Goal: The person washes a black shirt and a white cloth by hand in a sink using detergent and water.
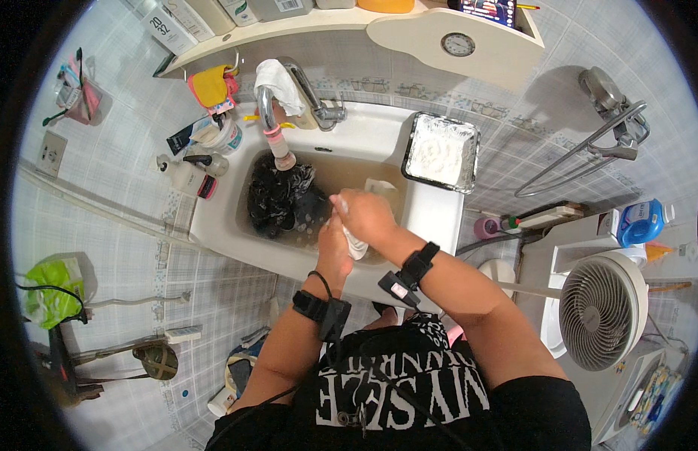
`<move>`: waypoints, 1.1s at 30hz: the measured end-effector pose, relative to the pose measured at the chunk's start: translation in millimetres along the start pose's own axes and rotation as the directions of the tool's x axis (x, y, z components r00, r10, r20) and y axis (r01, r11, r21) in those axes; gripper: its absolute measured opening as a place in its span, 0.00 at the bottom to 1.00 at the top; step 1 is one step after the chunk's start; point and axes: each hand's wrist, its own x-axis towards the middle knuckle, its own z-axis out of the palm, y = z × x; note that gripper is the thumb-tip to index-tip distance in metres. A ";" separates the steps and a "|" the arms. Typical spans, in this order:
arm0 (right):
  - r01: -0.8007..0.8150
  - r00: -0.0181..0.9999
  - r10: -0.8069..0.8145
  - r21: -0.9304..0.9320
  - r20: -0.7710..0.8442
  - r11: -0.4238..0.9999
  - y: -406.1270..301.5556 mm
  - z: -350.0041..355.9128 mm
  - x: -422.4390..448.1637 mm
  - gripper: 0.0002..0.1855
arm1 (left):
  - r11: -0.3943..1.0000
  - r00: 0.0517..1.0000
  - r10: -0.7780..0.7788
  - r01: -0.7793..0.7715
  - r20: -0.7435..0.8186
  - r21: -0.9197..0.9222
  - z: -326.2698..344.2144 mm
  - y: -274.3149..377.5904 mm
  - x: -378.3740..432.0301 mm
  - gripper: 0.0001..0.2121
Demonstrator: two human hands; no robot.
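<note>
Over the front part of the white sink [436, 214], both hands are clasped around a small white cloth [356, 246]. My right hand [367, 215] lies on top, its fingers wrapped over the cloth. My left hand [333, 243] grips it from the near left side. Most of the cloth is hidden between the palms; one end hangs out below. Murky brownish water [349, 166] fills the basin. Dark wet fabric [278, 200] soaks at its left side, with bubbles beside it. Behind my right hand, a pale item [382, 189] sits partly under water; its kind is unclear.
A chrome faucet [265, 107] with a draped white cloth [280, 84] reaches over the basin. A tray of white powder or paste [444, 151] rests on the right rim. Pump bottles [188, 176] stand left. A fan [600, 313] is at right; a shelf [304, 31] runs above.
</note>
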 end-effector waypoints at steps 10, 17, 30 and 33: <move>0.070 0.988 -0.068 0.017 -0.136 0.997 -0.2 10.7 2.9 0.16 | 0.961 0.979 -0.200 0.189 -0.038 -0.203 1.8 15.2 -7.7 0.18; 0.017 0.995 -0.016 0.011 -0.100 1.000 2.3 12.4 5.3 0.17 | 0.965 0.974 -0.219 0.208 -0.059 -0.157 -10.4 2.1 0.1 0.20; -0.099 0.992 0.113 0.238 -0.048 0.966 21.8 9.6 0.1 0.21 | 0.926 0.936 -0.334 0.348 0.108 -0.149 -11.1 20.9 1.2 0.18; -0.173 0.975 0.220 0.691 0.021 0.702 23.9 1.6 -8.4 0.24 | 0.890 0.912 -0.359 0.399 0.200 -0.222 -18.5 31.6 0.4 0.16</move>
